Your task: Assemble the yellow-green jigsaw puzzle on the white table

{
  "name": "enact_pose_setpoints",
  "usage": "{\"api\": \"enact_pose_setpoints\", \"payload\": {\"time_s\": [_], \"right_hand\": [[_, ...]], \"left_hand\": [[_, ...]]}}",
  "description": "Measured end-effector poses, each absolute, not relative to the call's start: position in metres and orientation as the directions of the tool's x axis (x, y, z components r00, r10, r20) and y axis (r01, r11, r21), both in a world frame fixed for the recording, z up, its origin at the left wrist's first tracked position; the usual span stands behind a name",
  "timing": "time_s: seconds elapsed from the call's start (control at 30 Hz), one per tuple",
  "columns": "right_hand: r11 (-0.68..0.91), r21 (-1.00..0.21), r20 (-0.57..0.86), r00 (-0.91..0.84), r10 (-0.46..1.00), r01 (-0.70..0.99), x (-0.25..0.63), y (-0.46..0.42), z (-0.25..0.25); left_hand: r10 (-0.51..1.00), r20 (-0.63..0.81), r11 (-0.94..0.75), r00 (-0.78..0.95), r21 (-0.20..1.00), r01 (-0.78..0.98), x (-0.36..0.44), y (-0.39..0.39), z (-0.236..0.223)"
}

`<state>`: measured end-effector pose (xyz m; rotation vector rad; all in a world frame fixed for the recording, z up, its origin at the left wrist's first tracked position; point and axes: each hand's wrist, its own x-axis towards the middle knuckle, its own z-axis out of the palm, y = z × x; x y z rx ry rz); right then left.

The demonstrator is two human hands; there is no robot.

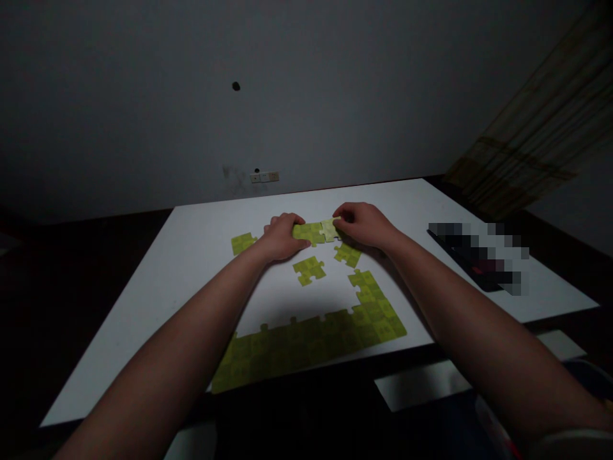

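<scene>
My left hand (280,238) grips a yellow-green jigsaw puzzle piece (309,234), thumb at its near edge and index finger at its far edge. My right hand (366,223) pinches a paler puzzle piece (329,229) that meets the first one on its right. Whether the two are fully interlocked I cannot tell. A loose piece (348,254) lies just under my right wrist, another piece (309,271) lies nearer me, and one more (243,243) is partly hidden behind my left hand. Closest to me, an L-shaped joined section (297,342) lies along the table's front edge, partly covered by my left forearm.
Everything rests on a white table (158,268). To the right sits a dark flat object (462,259), partly blurred out. A wall with a socket strip (264,177) stands behind, and a curtain (531,147) hangs at the right. Below the front edge is a pale flat surface (421,383).
</scene>
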<state>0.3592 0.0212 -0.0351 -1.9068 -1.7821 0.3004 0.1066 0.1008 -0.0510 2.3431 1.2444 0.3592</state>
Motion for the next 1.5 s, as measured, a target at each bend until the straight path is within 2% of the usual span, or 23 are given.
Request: {"api": "enact_pose_setpoints", "payload": {"time_s": [0.27,0.57,0.87,1.0,1.17,1.5], "right_hand": [[-0.007,-0.559,0.166,0.120,0.979,0.829,0.3586,0.0205,-0.0335],[-0.017,-0.558,0.139,0.113,0.984,0.830,0.3560,0.0173,-0.0287],[-0.019,-0.561,0.127,0.109,0.986,0.827,0.3575,0.0180,-0.0309],[-0.016,-0.599,0.115,0.106,0.988,0.801,0.3594,0.0191,-0.0330],[0.070,-0.672,0.203,0.092,0.975,0.738,0.3592,0.0217,-0.0365],[0.173,-0.631,0.354,0.082,0.932,0.756,0.3524,0.0146,-0.0286]], "left_hand": [[0.834,0.016,-0.465,0.552,0.560,0.686,0.1048,0.1046,-0.0531],[0.819,0.019,-0.453,0.573,0.634,0.627,0.1034,0.1084,-0.0577],[0.833,0.001,-0.447,0.553,0.588,0.674,0.1041,0.1037,-0.0527],[0.834,-0.003,-0.445,0.551,0.585,0.678,0.1051,0.1029,-0.0512],[0.835,-0.015,-0.439,0.550,0.583,0.683,0.1048,0.1020,-0.0498],[0.832,-0.013,-0.451,0.554,0.565,0.691,0.1049,0.1032,-0.0487]]}}
